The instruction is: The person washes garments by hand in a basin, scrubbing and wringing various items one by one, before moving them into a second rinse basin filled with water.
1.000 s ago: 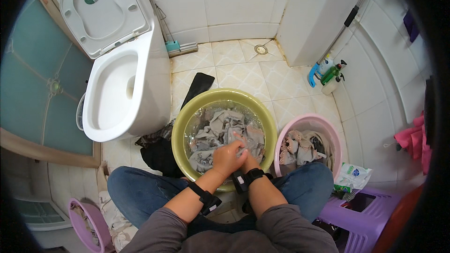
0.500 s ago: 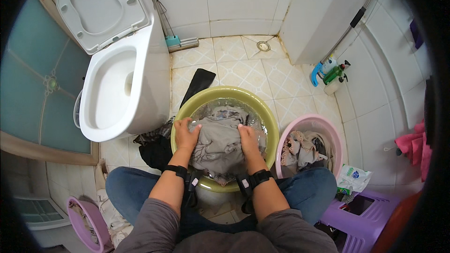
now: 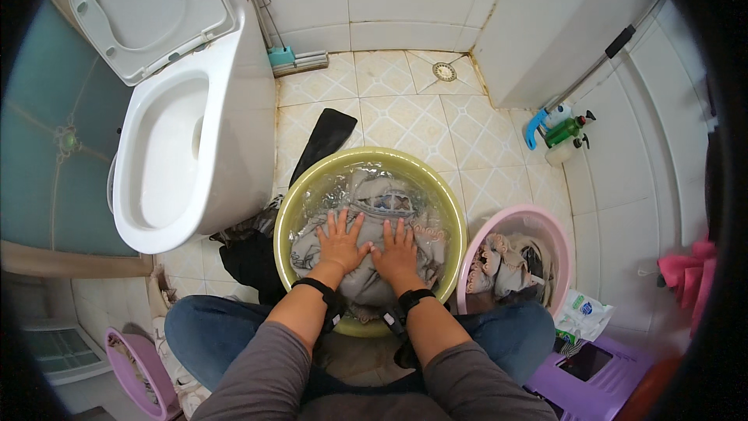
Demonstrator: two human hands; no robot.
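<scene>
A grey garment [image 3: 370, 284] lies soaking in a yellow-green basin [image 3: 456, 222] of water between my knees. My left hand [image 3: 340, 243] presses flat on the cloth, its fingers spread and pointing away from me. Beside it my right hand [image 3: 396, 253] also rests on the garment with fingers stretched out, the two thumbs almost meeting. Part of the cloth beyond my fingertips shows a blue-grey patterned patch, and a scalloped pinkish edge shows to the right. The lower folds are under water and hard to make out.
A pink tub [image 3: 566, 249] with wet clothes stands right of the basin. At left is a white toilet [image 3: 234, 148], lid raised. Dark clothes [image 3: 251, 263] lie on the floor near it. Bottles [image 3: 562, 132] stand by the right wall; a purple stool [image 3: 615, 378] sits at lower right.
My hands have let go of the garment's sides and come together, now flat on top of it. The cloth has sunk lower and spread in the water.
</scene>
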